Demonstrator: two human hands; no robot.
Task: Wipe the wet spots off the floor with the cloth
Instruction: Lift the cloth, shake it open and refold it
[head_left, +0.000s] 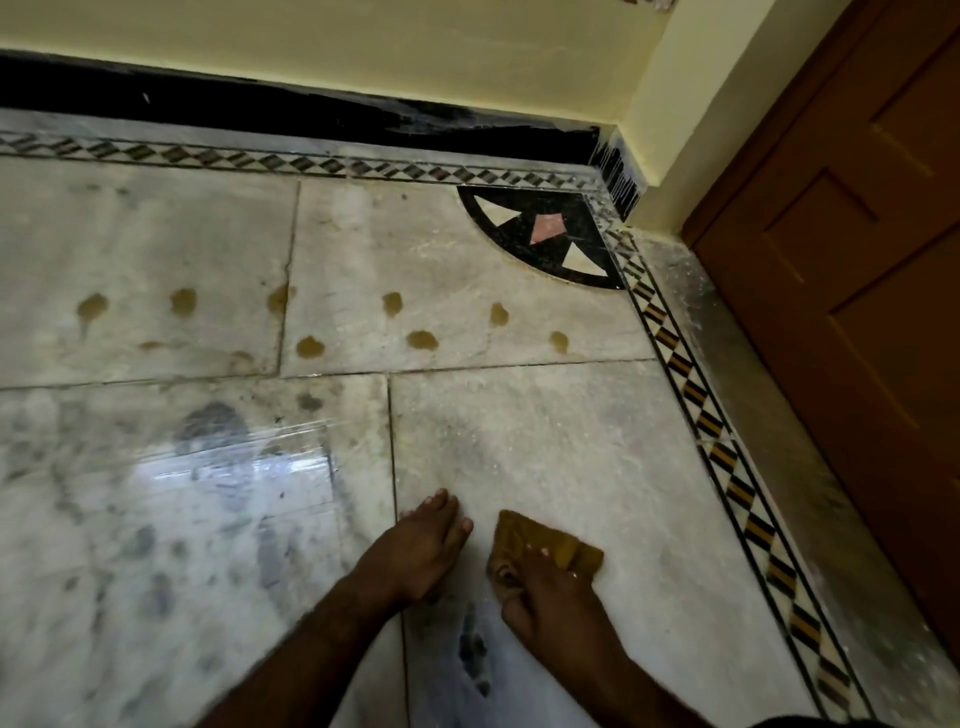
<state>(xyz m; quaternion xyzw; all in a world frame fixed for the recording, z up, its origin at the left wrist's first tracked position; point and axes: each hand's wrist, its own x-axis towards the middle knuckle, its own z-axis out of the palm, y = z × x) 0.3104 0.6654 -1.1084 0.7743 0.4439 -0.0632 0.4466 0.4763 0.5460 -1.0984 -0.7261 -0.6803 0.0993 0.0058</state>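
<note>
Here, item one: the cloth (545, 540), mustard-brown and crumpled, lying on the marble floor (545, 431) near the bottom of my view. My right hand (548, 587) lies on top of it, fingers curled over and gripping its near edge. Item two: my left hand (423, 545), just beside the cloth, spread flat on the floor with the palm down and nothing in it. Item three: wet spots (310, 347), yellowish, scattered in a loose band across the slabs farther out, well apart from the cloth, bare marble between. Item four: a black corner inlay (550, 236) beyond the spots, a patterned border strip (711, 415) to the right. Item five: brown wooden door (857, 260), black skirting (260, 109), yellow wall (363, 41).
</note>
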